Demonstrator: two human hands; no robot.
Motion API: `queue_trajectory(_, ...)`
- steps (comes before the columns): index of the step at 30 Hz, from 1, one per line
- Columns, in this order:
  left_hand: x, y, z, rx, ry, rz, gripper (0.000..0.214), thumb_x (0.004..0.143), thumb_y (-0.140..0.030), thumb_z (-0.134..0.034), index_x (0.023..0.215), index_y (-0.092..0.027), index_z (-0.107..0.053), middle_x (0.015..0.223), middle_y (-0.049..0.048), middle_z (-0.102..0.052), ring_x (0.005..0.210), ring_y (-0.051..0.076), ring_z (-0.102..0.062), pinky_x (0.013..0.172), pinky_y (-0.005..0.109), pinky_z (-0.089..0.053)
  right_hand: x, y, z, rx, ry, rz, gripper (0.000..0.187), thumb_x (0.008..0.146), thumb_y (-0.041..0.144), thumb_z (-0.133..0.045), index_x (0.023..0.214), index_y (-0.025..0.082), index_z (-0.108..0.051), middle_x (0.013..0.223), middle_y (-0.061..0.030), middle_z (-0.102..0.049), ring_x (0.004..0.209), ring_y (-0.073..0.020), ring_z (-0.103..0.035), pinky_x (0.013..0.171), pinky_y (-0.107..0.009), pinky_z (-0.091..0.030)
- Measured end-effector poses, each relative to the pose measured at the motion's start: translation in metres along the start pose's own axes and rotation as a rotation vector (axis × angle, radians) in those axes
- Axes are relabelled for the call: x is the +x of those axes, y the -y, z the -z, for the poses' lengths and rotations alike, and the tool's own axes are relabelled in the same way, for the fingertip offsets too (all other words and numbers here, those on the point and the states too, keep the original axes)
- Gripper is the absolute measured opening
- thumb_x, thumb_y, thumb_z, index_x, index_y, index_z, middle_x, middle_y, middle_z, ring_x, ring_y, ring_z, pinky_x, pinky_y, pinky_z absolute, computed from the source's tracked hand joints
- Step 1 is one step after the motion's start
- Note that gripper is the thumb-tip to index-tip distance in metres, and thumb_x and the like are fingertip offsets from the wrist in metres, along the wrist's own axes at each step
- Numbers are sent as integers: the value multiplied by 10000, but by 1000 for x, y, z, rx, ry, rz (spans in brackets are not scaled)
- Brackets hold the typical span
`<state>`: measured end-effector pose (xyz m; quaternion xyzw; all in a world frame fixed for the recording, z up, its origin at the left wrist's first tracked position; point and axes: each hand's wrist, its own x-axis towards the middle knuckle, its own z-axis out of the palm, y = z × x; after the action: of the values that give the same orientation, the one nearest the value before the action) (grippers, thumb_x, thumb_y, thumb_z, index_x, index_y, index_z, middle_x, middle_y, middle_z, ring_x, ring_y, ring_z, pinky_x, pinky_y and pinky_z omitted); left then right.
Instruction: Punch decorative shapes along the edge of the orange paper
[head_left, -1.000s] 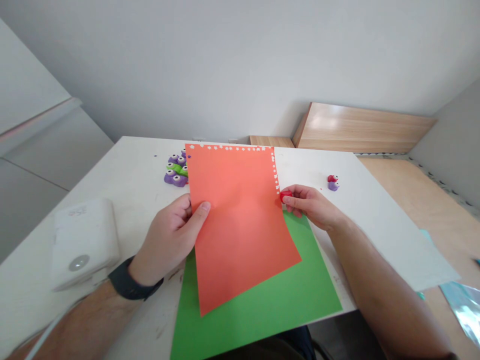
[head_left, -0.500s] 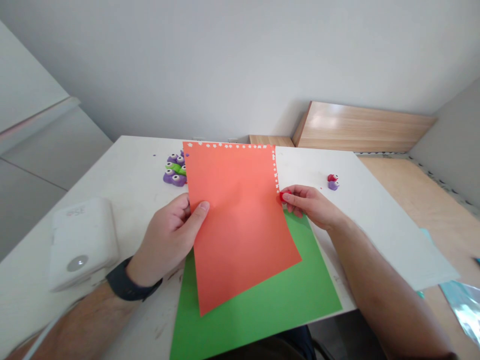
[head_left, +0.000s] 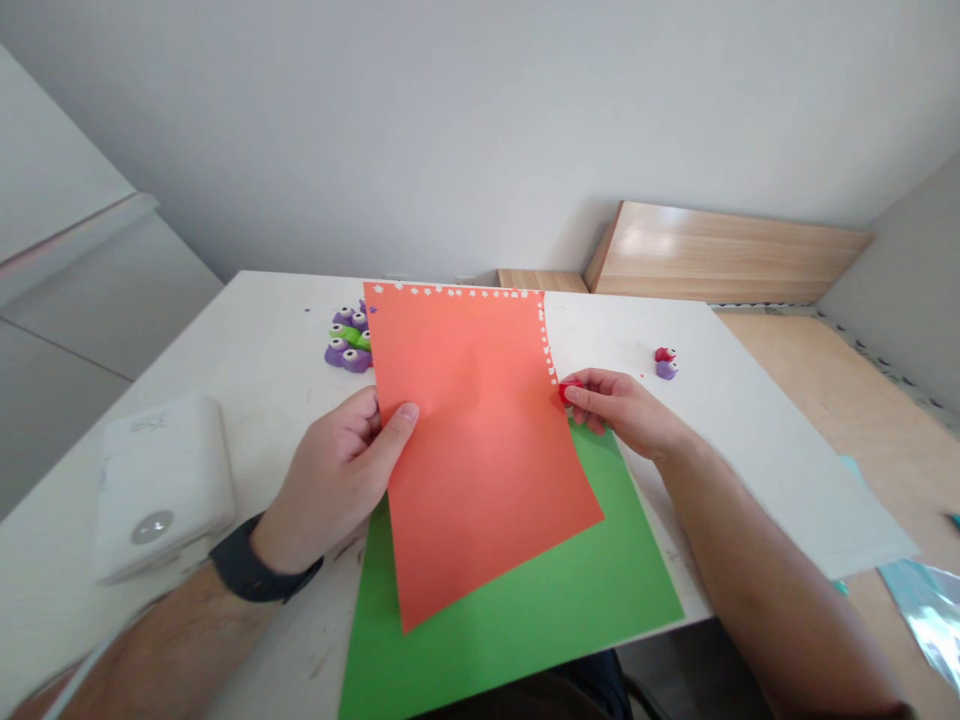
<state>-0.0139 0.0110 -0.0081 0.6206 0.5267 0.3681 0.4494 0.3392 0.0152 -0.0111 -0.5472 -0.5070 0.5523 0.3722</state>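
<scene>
My left hand (head_left: 352, 470) grips the left edge of an orange sheet of paper (head_left: 480, 440), thumb on top and fingers behind. Small star- or flower-shaped holes run along the sheet's top edge and down the upper part of its right edge. At that right edge, just below the lowest hole, my right hand (head_left: 619, 405) pinches a small red craft punch (head_left: 568, 391), mostly covered by the fingers. The orange sheet is held tilted and slightly bent. Beneath it lies a larger green sheet (head_left: 525, 640).
Purple and green clay lumps with googly eyes (head_left: 349, 345) sit behind the orange sheet at left. A red and purple clay pair (head_left: 665, 362) lies at right. A white device (head_left: 161, 480) with a cable stands on the white table (head_left: 720, 440).
The upper right edge of the orange sheet has shifted slightly left and bends a little more. Both hands keep their grips in nearly the same places.
</scene>
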Motion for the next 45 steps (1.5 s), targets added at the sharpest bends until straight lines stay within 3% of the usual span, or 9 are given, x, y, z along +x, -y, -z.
queue_trajectory(7,-1,-2,0,3,-5,7,378,999,-522,-658,1280,-274,-710,1172,41,-801,889,261,-741,699,340,-611,-2,3,-2,27,-5,8,371,831,493,-877,1024,202,-749,871,-34,-712,725,-144,-596,536,-263,-381)
queue_trajectory(25,0,-1,-2,-50,-1,4,392,1000,-529,-672,1295,-273,-701,1170,36,-799,845,240,-734,669,323,-595,1,-2,0,8,15,28,352,807,397,-899,1048,189,-750,911,-42,-740,705,-135,-585,520,-257,-386)
queue_trajectory(36,-1,-1,-1,-65,4,-2,347,993,-536,-686,1205,-263,-709,1099,26,-792,881,238,-733,659,298,-575,0,1,0,-15,-2,-35,382,866,530,-838,1012,183,-774,868,-47,-706,717,-135,-590,518,-243,-378)
queue_trajectory(45,-1,0,-1,-45,-1,-12,382,997,-549,-681,1266,-279,-710,1108,23,-786,804,208,-696,662,307,-568,-1,4,-1,-15,8,-28,402,901,564,-794,1006,177,-760,866,-44,-685,703,-129,-574,523,-251,-351)
